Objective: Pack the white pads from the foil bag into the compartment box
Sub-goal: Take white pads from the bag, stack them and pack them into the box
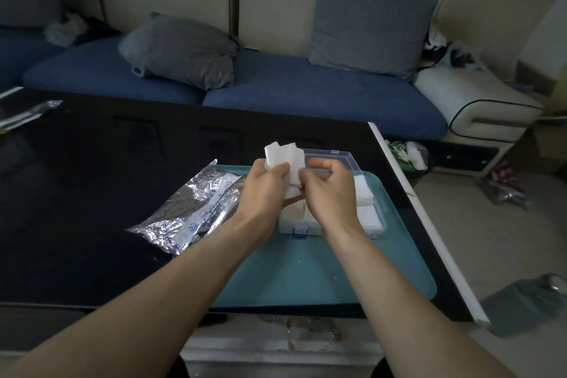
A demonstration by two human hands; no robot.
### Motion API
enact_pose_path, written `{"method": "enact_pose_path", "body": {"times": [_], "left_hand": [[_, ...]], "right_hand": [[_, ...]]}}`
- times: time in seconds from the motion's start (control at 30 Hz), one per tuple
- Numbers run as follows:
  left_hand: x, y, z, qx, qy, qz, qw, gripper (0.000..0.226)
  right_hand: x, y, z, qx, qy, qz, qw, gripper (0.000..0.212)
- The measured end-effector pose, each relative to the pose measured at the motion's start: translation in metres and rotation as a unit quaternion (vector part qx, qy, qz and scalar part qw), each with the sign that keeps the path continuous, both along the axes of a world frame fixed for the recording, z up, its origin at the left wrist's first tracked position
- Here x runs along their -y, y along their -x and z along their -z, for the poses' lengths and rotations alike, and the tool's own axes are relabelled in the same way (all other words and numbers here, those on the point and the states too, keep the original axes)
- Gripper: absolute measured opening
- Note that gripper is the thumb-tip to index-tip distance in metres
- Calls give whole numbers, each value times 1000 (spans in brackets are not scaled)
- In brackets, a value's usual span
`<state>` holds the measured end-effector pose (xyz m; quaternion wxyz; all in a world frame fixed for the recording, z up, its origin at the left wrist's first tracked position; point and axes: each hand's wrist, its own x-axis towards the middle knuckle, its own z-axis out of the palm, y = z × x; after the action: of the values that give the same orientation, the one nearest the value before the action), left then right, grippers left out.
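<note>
- Left hand [270,181] curled round a small stack of white pads [283,159], thumb pressed on the stack's front, top of the stack fanned above the fingers.
- Right hand [329,186] pinched at the right edge of the same stack, fingers bent inward, knuckles up.
- Both hands held together above the compartment box [372,202], toward the far right part of the table [92,193].
- Box clear plastic with blue latches, lid [328,156] standing open behind the hands, set on the far half of a teal tray [306,273].
- More white pads [369,216] already lying in the box's right-hand compartments; another white stack visible between the wrists in a near compartment; the rest hidden behind the hands.
- Foil bag [190,209] lying flat and crumpled just left of the tray, one corner overlapping the tray's far left edge, blue print on a white strip along it.
- Tray placed close to the table's right edge and reaching to its near edge.
- Another silvery packet [27,115] lying at the far left corner of the table, well apart from the tray.
- Beyond the far edge, a blue sofa [276,83] with two grey cushions [181,49].
</note>
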<state>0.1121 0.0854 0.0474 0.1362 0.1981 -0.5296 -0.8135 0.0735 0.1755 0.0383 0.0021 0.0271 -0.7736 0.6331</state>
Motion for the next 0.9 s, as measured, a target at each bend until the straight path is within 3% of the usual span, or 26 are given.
{"method": "enact_pose_path", "body": {"times": [0.1,0.23,0.37,0.47,0.57,0.77,0.9], "left_hand": [[2,-3,-2,-22,25,27,999,22],[10,-9,-7,-42,44,86,994,21],[17,-15,-7,-61,68,139,986,21],[20,-15,-5,-46,81,118,989,15],[20,-13,-5,-40,77,92,992,10],[11,-8,-3,-32,46,13,998,13],[9,-6,-2,-39,40,1,998,17]], "right_hand": [[-6,3,-6,-6,9,-24,1000,12],[-14,8,-10,31,116,-44,992,13],[-27,16,-16,15,152,-39,987,14],[-37,18,-22,33,179,-84,980,14],[-36,15,-18,75,135,-120,981,23],[-25,14,-14,64,155,-23,985,11],[-24,12,-14,95,171,-43,980,11]]}}
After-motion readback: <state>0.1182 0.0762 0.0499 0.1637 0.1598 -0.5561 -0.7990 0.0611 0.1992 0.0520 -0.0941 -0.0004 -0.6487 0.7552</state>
